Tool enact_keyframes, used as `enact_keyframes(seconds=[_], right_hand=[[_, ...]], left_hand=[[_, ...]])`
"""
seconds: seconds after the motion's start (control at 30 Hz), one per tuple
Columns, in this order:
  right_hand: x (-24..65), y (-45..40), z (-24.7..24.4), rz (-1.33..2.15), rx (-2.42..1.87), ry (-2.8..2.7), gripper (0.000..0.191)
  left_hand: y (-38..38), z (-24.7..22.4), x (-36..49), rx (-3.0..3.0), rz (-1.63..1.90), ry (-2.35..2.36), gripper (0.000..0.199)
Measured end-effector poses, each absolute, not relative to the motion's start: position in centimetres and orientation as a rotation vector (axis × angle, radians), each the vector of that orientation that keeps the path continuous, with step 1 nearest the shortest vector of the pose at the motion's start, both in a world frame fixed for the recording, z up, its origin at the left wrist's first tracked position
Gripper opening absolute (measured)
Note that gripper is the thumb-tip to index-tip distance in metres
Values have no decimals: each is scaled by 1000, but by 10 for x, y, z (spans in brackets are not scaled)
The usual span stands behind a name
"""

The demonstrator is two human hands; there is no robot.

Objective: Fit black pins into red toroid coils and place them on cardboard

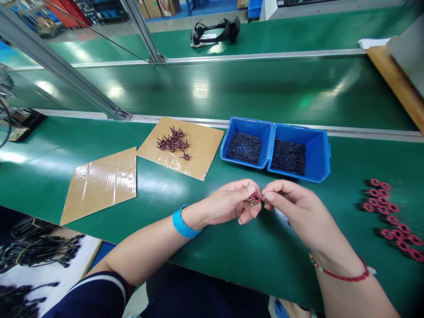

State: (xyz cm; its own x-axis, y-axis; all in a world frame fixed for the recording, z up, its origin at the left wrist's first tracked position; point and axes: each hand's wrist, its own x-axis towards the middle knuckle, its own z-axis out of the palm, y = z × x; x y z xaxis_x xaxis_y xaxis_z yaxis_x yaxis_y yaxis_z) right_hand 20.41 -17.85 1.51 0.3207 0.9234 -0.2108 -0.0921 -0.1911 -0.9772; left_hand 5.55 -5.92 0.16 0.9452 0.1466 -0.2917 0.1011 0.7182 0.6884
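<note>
Between the thumb and fingers of my left hand [236, 201] sits a small round motor stator [255, 198], red-faced with dark slots. My right hand [291, 207] is pinched right beside it, fingertips touching or almost touching its edge; whatever those fingers hold is too small to make out. Just beyond my hands stand two blue bins, the left bin [223, 148] and the right bin [318, 157]. Short black tubes or wires [245, 148] lie in the left one, and similar black pieces [288, 157] fill part of the right one.
Several red stators [380, 198] lie in rows at the right. A cardboard sheet [202, 154] carries stators with black pieces sticking out [174, 140]; another cardboard sheet [102, 185] lies left of it. Black cables [39, 247] hang at lower left. A metal post [76, 79] slants across the left.
</note>
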Motion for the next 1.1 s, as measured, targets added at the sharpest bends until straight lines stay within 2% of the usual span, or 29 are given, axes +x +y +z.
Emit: enact_keyframes(seconds=[0.13,0.23,0.43,1.1], right_hand=[[210,-177,12,949,-1418,-538,19],[211,-180,14,809,-1507,-529,16],[200,-183,16,860,-1638,-788,13],[197,-178,13,812,-1641,-954,13]], left_hand=[[-59,2,56,739,74,358,39],[-58,0,57,725,126,395,38],[-58,-2,61,714,203,420,41],[-60,-3,60,766,176,476,42]])
